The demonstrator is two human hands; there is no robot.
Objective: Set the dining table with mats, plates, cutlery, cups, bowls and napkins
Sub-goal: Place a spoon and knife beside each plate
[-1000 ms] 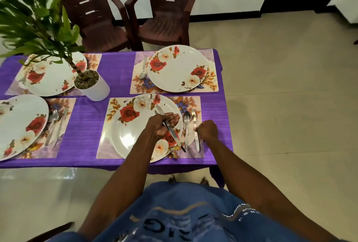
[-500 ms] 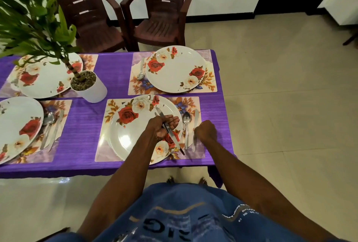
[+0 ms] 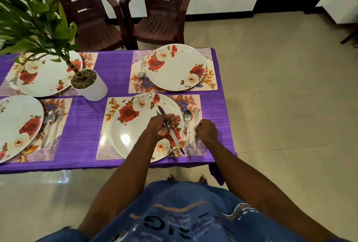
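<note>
change: honestly not much in the last second. Both hands sit where they did a moment back, and the knife by the right hand looks a touch straighter on the mat than before. I'd read that as fine-tuning this setting's cutlery, not fetching anything new.

left hand (image 3: pixel 163 125): curled round a few steel cutlery pieces (image 3: pixel 169 126), held over the near plate. One is clearly a knife, blade pointing away from the person; a fork tip seems to peek out beside it, can't say for sure.

right hand (image 3: pixel 206 130): knuckles up, fingers tucked under, pinching the handle of the plain steel table knife (image 3: pixel 196 127) lying just to its left.

spoon: shiny steel spoon (image 3: pixel 187 123) lies between the two hands, bowl end pointing away, parallel to that knife.

plate: round glossy white plate with red and cream roses (image 3: pixel 135 131) under the left hand, smooth enough to catch a light glare.

mat: flat rectangular floral placemat (image 3: pixel 108 131) under the plate, thin and slick looking, edges square.

desk: covered in a purple ribbed cloth (image 3: pixel 85 131), soft woven look.

other settings: the far plate (image 3: pixel 176 68) beyond both hands has only a spoon on its left, so I'd guess the held pieces go there next.

still missing: no cups, bowls or napkins in sight, so maybe halfway.
</note>
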